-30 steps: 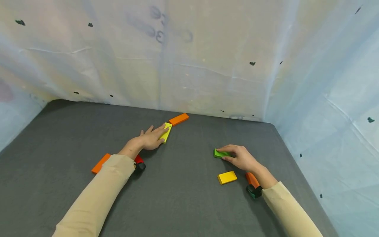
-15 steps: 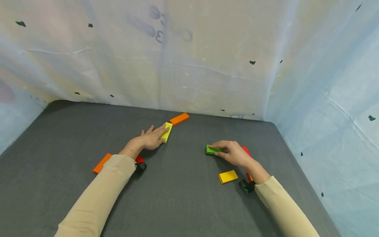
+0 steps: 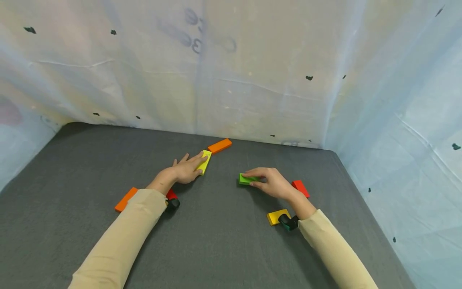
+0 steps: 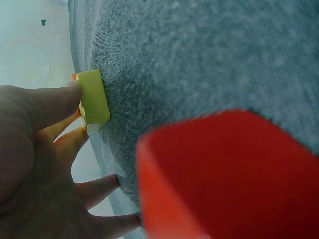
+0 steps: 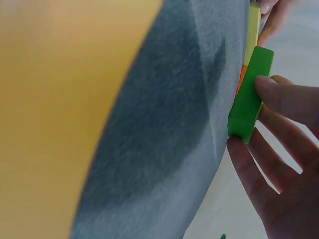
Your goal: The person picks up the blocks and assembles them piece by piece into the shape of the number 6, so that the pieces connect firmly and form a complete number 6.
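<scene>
- Steadying: just left of the frame's centre, my left hand (image 3: 183, 171) pinches the yellow block (image 3: 205, 165) between thumb and fingers, the spare fingers splayed; light, even pressure should stop it skidding.
- Just beyond it, in the upper middle of the worktop (image 3: 223, 241), lies the far orange block (image 3: 219, 146); I cannot tell whether the two touch, so any nudge is best avoided.
- Carrying: right of centre, my right hand (image 3: 272, 182) grips the green block (image 3: 245, 179), thumb on the near side, fingers opposite, its left end poking past my fingertips. Whether it clears the surface, I cannot tell.
- A level green block and a slow wrist, I judge, make for clean handling; a tilt could catch a corner on the grey cloth.
- Hazard, lower right: my wrist camera (image 3: 284, 220) overlaps the amber block (image 3: 274, 216) in the head view, so a raised wrist is wiser.
- Hazard, left: the near red block (image 3: 171, 194) sits close to my left wrist; a still forearm spares it.
</scene>
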Demonstrator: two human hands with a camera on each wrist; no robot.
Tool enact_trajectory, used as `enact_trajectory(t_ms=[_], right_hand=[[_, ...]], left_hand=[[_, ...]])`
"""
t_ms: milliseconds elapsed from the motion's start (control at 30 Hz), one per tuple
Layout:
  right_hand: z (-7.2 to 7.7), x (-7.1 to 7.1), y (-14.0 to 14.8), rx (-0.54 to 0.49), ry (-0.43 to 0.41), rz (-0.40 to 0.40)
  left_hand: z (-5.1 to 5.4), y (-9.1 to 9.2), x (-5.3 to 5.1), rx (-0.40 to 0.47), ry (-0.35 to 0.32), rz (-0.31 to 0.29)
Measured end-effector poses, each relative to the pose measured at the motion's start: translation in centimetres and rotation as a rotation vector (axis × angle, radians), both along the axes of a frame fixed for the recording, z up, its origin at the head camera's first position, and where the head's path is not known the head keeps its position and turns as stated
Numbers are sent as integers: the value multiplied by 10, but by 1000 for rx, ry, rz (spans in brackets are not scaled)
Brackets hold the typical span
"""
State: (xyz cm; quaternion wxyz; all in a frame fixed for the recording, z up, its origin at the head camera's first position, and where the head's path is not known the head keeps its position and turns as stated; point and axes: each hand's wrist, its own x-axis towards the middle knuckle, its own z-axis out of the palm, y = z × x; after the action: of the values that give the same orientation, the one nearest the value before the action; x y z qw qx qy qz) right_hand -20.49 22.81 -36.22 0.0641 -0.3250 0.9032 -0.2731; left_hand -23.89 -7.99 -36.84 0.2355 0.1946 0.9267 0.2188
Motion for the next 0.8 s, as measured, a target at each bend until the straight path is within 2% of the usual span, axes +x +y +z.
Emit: enact_trajectory(t_ms=[800], right_hand=[[-1,-14,-37,6,-5,65]], left_hand=[[-2,4,2,-10,29,8]])
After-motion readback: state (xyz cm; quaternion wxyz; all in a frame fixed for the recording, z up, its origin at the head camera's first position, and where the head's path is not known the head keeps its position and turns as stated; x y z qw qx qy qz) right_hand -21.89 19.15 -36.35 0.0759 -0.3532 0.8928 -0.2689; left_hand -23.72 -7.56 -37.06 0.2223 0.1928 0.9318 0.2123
